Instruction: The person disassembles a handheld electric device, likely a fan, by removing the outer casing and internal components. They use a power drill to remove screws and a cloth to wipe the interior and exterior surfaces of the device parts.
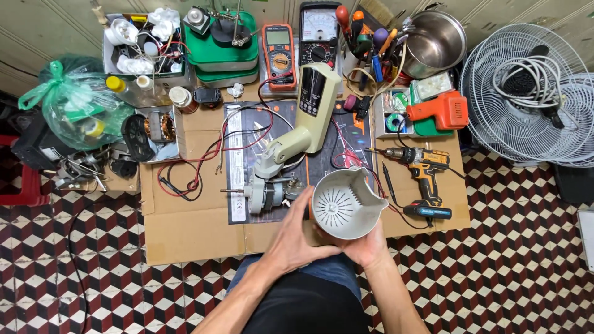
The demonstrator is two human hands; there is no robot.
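Note:
Both my hands hold a grey-white round fan housing (344, 204) with radial vent slots, its open side facing up toward me. My left hand (296, 235) grips its left side and my right hand (365, 247) cups it from below and right. Just left of it on the mat lies a bare electric motor (267, 193) with a shaft sticking out leftward. Above the motor a beige fan stand neck and control panel (309, 114) lies tilted.
A cardboard sheet (185, 229) covers the work area on a checkered floor. A yellow-black cordless drill (424, 170) lies at right, two multimeters (279, 52) at the back, red and black test leads (192, 170) at left, a fan grille (526, 93) far right.

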